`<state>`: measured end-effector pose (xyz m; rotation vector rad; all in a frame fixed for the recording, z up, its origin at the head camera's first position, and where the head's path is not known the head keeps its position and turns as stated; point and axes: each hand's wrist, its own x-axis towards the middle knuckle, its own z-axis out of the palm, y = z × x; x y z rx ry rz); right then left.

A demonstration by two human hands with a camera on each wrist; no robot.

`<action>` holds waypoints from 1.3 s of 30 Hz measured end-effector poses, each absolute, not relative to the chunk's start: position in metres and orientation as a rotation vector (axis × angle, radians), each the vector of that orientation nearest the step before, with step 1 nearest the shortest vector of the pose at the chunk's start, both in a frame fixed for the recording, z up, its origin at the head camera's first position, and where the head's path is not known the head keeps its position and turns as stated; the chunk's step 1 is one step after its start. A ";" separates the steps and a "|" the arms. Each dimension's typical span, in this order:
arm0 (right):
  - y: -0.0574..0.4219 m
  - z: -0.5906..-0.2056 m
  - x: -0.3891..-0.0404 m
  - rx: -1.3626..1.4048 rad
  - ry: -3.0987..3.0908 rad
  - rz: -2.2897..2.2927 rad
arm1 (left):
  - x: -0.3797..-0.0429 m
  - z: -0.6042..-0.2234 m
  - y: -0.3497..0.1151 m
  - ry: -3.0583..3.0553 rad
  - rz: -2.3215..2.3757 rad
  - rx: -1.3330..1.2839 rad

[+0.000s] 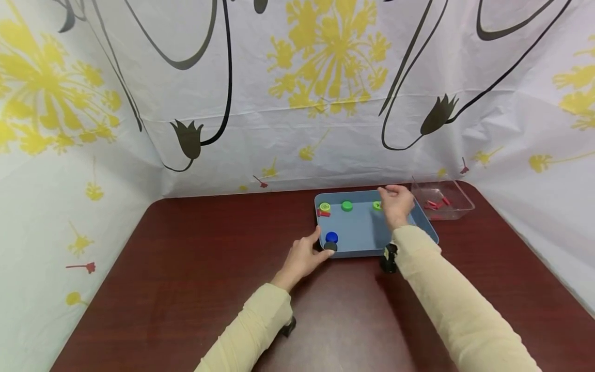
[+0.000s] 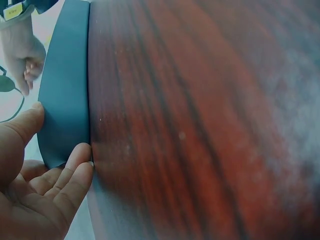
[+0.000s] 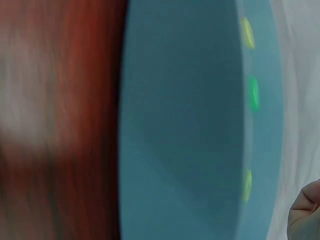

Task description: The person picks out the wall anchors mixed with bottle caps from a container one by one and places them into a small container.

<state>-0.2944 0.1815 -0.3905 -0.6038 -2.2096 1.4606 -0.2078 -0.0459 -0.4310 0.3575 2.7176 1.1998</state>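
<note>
My left hand (image 1: 302, 257) grips the near left corner of a shallow blue tray (image 1: 362, 253). In the left wrist view its thumb lies on the rim and its fingers rest against the outer wall. My right hand (image 1: 397, 204) is over the tray's back right part, fingers bent and thumb tip near them; whether it pinches something I cannot tell. Inside the tray are a yellow-green round cap (image 1: 325, 206), a green cap (image 1: 347, 206), another yellow-green cap (image 1: 377, 205), a blue cap (image 1: 331, 237) and a dark cap (image 1: 330, 246). Small red pieces (image 1: 324, 213) lie by the left yellow-green cap.
A clear plastic box (image 1: 457, 213) with several small red pieces (image 1: 437, 203) stands right of the tray, by the table's back edge. The dark red-brown wooden table (image 1: 209, 268) is bordered by a white patterned cloth (image 1: 260, 129) at the back and sides.
</note>
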 end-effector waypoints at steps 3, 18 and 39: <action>0.165 -0.395 -0.294 -0.552 -2.271 1.509 | -0.209 -0.431 -0.047 2.727 1.193 0.357; 0.128 -0.410 -0.295 -0.354 -2.483 1.640 | -0.212 -0.426 -0.049 2.741 1.170 0.362; 0.110 -0.410 -0.313 0.133 -2.986 1.385 | -0.210 -0.428 -0.049 2.740 1.181 0.384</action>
